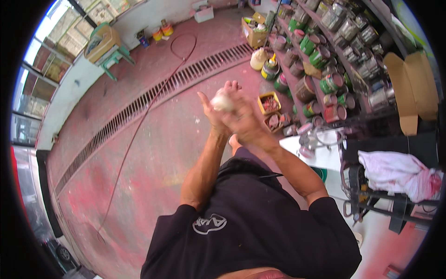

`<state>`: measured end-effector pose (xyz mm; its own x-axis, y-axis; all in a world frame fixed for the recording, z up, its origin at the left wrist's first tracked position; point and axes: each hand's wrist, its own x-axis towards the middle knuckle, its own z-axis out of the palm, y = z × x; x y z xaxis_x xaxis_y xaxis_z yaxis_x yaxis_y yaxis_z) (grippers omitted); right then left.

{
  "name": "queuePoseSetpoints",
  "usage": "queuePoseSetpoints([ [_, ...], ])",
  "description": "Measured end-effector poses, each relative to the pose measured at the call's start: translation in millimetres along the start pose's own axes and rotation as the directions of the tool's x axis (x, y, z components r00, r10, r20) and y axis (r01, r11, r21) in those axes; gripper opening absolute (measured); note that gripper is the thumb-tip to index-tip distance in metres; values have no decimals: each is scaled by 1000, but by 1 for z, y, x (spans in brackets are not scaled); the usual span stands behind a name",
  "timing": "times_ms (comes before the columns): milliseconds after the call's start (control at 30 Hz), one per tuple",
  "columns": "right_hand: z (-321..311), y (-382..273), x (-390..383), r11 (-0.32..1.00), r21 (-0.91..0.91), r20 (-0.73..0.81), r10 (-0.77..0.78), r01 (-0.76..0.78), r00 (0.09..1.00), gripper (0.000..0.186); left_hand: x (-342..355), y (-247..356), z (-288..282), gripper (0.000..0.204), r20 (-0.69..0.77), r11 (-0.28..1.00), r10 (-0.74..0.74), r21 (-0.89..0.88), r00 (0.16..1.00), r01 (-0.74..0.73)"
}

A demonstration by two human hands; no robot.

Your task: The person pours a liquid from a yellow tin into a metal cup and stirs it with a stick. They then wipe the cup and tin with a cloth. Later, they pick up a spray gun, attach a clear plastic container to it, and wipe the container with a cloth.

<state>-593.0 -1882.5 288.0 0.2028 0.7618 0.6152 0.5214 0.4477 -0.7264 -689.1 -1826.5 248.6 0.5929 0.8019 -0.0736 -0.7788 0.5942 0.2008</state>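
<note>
Pressing pale lump (222, 102) between part-open left hand (214, 115) and right hand (242, 117), too blurred to judge; may slip to floor (172, 139) if pressed unevenly

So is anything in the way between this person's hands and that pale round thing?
Nothing visible is: the pale round thing shows right between the left hand and the right hand. Motion blur hides exactly where each hand touches it.

Daylight glares through the windows (42, 66), upper left; your right hand (244, 118) smears into blur, and look, the drain grate (125, 115) bows in your fisheye, corners black!
</note>
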Motion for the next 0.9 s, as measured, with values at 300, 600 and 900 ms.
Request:
queuePoseSetpoints([
  [300, 74, 164, 239, 861, 153, 59, 482, -485, 874, 35, 204, 91, 32, 122, 62, 888, -160, 446, 985, 116],
  [600, 131, 351, 382, 548, 491, 179, 697, -677, 694, 20, 428, 195, -58, 81, 290, -565, -45, 782, 956, -264],
  [900, 177, 484, 582, 420, 386, 313, 778, -822, 544, 18, 668, 317, -26, 62, 472, -149, -358, 823, 806, -548],
])
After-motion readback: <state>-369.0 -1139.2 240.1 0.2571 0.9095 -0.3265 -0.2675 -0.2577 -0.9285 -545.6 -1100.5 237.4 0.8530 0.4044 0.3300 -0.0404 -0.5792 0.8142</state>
